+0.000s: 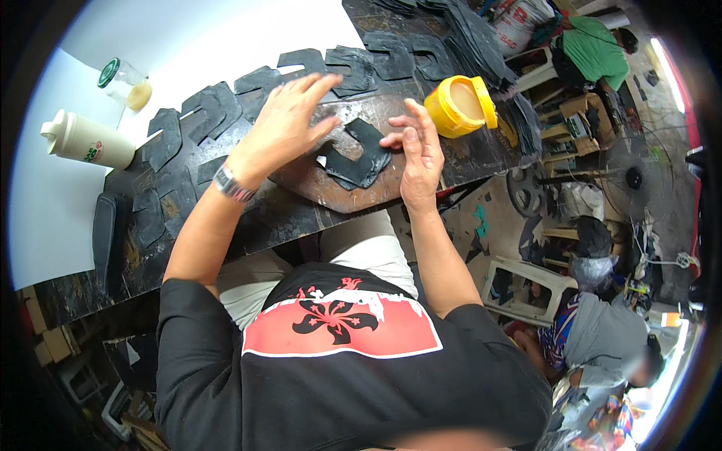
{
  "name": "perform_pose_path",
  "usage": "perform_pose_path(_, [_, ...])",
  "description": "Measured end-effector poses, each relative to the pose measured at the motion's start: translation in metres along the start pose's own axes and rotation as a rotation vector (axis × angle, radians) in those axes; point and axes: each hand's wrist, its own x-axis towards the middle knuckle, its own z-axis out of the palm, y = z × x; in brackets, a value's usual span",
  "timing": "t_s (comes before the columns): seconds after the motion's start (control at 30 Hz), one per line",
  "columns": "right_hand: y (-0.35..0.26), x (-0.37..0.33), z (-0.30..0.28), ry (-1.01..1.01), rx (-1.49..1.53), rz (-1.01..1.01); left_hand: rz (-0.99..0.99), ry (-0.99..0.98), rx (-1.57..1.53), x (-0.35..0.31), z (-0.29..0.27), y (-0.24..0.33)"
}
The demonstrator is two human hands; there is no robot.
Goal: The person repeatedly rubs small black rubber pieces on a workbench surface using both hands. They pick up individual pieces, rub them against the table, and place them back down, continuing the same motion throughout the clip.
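My left hand (291,120) hovers above the work board, its fingers stretched out and thumb apart, with nothing in it. Just right of the board's middle, my right hand (420,154) is raised with parted fingers beside a black U-shaped piece (368,161). Whether its fingertips touch the piece's edge I cannot tell. That piece looks like leather or a similar sheet and lies on the brown, worn board (331,197); another dark layer shows under its lower edge. A yellow tub (450,113) of pale tan paste stands open to the right of my right hand.
More black U-shaped pieces (350,68) lie along the table's far side and left. Dark sheets (481,49) are stacked at the far right. At the left stand a cream bottle (94,140) and a green-lidded jar (124,84). Two other people (594,52) are at the right.
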Motion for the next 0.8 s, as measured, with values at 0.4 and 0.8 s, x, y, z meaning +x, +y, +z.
perform_pose_path(0.4, [-0.077, 0.043, -0.068, 0.017, -1.017, 0.229, 0.197, -0.090, -0.324, -0.051, 0.005, -0.002])
perform_pose_path(0.8, [-0.080, 0.062, -0.072, -0.093, -1.290, 0.401, 0.237, -0.017, -0.354, -0.055, 0.009, -0.007])
